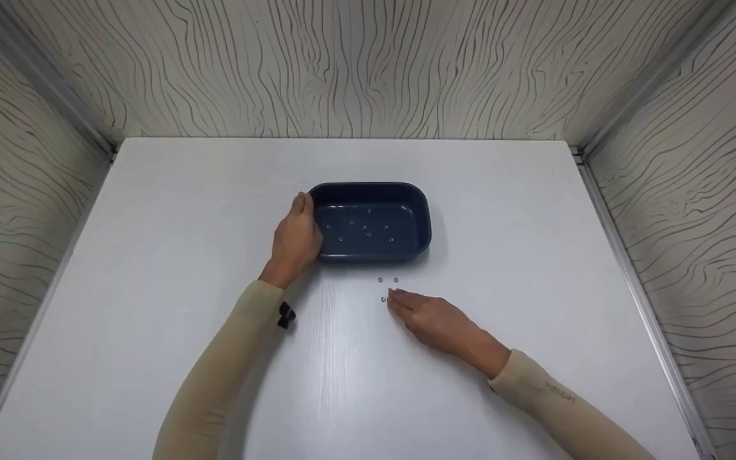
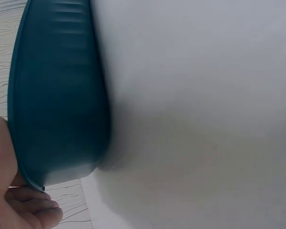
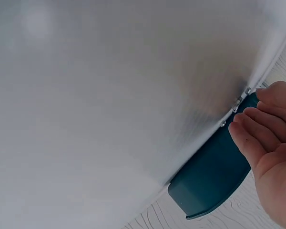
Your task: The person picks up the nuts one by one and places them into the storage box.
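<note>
A dark blue-green plastic bin (image 1: 368, 252) stands on the table with several small metal nuts scattered over its floor. My left hand (image 1: 296, 237) holds its left end; in the left wrist view the fingers (image 2: 35, 207) curl round the rim at a corner. In front of the bin, a few more nuts (image 1: 380, 280) lie on the white tabletop. My right hand (image 1: 435, 319) is down beside them, fingertips close to the nearest nut (image 1: 383, 299). From the right wrist view, its fingers look loosely bent, with nuts (image 3: 223, 124) just beyond the tips.
The white table (image 1: 151, 319) carries the bin near its middle. Wood-grain patterned panels (image 1: 342, 70) rise behind it and on both sides, with metal rails (image 1: 636, 275) along the side edges. A small black clip-like piece (image 1: 286, 315) sits by the left sleeve.
</note>
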`<state>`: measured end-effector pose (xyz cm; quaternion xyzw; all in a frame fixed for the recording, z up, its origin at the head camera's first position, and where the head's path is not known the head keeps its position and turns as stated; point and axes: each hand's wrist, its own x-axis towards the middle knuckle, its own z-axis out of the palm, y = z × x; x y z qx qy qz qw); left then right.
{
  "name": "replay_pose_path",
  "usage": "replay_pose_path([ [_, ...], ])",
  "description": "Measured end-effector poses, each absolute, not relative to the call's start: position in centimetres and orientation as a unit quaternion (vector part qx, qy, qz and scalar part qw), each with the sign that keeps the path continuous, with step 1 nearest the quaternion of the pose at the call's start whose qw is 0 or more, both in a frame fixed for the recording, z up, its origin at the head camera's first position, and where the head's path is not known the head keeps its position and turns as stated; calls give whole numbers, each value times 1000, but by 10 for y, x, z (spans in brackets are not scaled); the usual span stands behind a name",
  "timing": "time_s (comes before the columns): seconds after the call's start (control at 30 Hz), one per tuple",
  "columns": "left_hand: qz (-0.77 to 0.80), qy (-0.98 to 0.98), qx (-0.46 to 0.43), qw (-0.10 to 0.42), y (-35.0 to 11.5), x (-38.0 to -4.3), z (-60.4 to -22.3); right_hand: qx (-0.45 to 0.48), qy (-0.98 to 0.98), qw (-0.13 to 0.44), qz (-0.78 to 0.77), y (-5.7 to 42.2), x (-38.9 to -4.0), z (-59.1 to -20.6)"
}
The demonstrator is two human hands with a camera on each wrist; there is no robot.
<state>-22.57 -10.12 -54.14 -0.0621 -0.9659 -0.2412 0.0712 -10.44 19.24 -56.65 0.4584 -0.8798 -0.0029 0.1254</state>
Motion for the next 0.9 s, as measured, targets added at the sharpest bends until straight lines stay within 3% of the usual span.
replay_pose_path([
  [0.3, -248, -964, -64, 71, -103, -227, -543, 493, -864, 74, -72, 196, -107, -558],
  [0.9, -250, -964, -62, 74, -103, -229, -544, 577, -790, 165, -129, 206, -126, -563],
])
